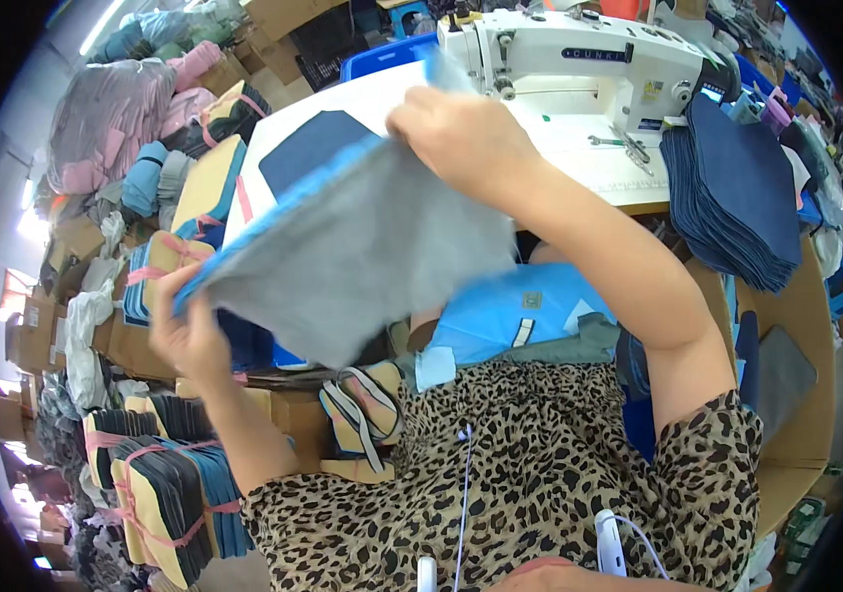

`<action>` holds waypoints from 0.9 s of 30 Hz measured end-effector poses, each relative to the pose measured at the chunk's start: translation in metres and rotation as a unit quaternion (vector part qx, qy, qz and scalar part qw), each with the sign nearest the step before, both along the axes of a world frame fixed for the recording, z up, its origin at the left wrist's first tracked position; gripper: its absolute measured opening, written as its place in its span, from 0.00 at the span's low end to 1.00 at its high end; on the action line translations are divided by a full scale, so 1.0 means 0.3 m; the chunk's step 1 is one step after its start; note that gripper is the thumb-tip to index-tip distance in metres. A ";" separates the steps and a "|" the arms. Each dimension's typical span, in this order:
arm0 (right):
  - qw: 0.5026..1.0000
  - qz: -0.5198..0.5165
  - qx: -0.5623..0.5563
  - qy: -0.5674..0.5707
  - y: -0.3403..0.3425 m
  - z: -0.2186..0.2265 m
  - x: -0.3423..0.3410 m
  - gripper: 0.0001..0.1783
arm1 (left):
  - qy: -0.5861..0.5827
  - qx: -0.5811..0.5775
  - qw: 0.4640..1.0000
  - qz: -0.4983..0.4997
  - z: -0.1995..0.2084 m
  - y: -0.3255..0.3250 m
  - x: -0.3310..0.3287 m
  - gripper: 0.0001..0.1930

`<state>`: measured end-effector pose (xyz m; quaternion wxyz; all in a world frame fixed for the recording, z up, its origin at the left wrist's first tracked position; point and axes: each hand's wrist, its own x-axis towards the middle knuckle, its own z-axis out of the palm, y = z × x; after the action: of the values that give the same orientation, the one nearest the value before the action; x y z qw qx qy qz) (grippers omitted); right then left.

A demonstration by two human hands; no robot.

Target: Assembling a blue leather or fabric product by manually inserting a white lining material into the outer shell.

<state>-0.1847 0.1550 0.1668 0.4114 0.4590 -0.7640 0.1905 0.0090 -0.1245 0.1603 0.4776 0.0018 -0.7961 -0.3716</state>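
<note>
Between my raised hands a grey fabric piece with a bright blue edge (352, 252) is stretched at a slant, slightly blurred. My left hand (189, 340) pinches its lower left corner. Higher up, near the sewing machine, my right hand (461, 138) grips the upper right end. The cloth hangs over the front of the white table (372, 87) and hides part of it. Behind the cloth a dark blue fabric panel (315, 148) lies on the table. Across my lap rests a light blue fabric piece (500, 316) with a small label and a white strip.
A white sewing machine (559, 59) stands at the back of the table, with scissors (633, 148) before it. Dark blue panels (737, 187) are stacked at the right above a cardboard box (811, 395). Tied bundles (160, 503) and bagged pink cloth (110, 118) crowd the left.
</note>
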 end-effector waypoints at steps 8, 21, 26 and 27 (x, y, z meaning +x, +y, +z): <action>0.984 0.050 -0.158 -0.065 0.017 -0.178 -0.082 0.05 | -0.032 -0.338 0.926 -0.164 -0.043 0.255 0.072 0.19; 0.966 -0.025 0.070 -0.246 0.148 -0.509 -0.126 0.05 | -0.232 -0.229 0.870 -0.370 -0.385 0.491 -0.042 0.19; 0.965 -0.009 0.053 -0.256 0.151 -0.491 -0.099 0.06 | -0.198 -0.205 0.908 -0.309 -0.306 0.367 -0.151 0.23; 0.966 -0.002 0.052 -0.255 0.158 -0.495 -0.101 0.07 | -0.205 -0.228 0.914 -0.264 -0.300 0.344 -0.192 0.24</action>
<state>-0.2149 0.2023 0.0184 0.1791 0.4140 -0.8536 0.2605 -0.0485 -0.0212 0.0704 0.1761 -0.2416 -0.9110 -0.2841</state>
